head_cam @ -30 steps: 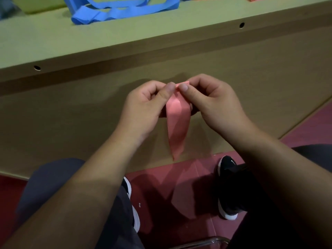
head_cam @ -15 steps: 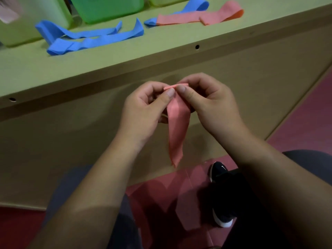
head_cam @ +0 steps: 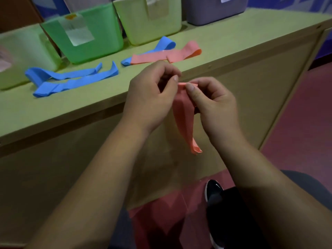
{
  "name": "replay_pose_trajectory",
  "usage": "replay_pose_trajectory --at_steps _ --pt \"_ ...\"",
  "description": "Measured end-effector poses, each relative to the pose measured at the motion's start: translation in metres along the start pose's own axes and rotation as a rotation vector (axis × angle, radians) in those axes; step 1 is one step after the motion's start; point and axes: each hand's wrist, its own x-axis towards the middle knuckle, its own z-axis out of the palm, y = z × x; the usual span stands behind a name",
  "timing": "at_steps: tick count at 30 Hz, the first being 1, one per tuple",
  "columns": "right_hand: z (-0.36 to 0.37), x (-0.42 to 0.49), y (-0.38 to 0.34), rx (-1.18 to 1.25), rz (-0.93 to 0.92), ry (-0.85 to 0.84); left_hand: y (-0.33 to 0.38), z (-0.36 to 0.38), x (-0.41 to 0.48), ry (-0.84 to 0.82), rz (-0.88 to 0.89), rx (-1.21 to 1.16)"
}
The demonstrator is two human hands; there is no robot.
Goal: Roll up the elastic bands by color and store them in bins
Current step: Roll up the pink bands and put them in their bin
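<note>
Left hand [head_cam: 152, 97] and right hand [head_cam: 217, 106] pinch the hanging pink elastic band [head_cam: 183, 119] at its top; rolling barely begun. Blue bands [head_cam: 71, 79] and second pink band [head_cam: 161, 56] lie unrolled before the green bin [head_cam: 100, 40].

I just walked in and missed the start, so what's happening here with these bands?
A person's left hand and right hand pinch the top end of a pink elastic band, beginning a roll; the rest hangs loose. Several blue elastic bands and a second pink band lie unrolled on the wooden table, before a row of plastic bins.
</note>
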Motion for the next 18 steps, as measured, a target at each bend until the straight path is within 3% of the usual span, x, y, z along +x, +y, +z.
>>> replay_pose_trajectory --at_steps 6,12,18 --pt "-0.01 0.016 0.0 -0.019 -0.044 0.072 -0.012 0.016 0.063 0.071 0.07 0.233" --pt "-0.012 0.021 0.001 -0.014 -0.024 0.096 -0.031 0.031 0.11 -0.051 -0.286 0.507" --pt "-0.007 0.019 0.001 -0.034 0.021 0.095 -0.03 0.036 0.109 -0.051 -0.274 0.588"
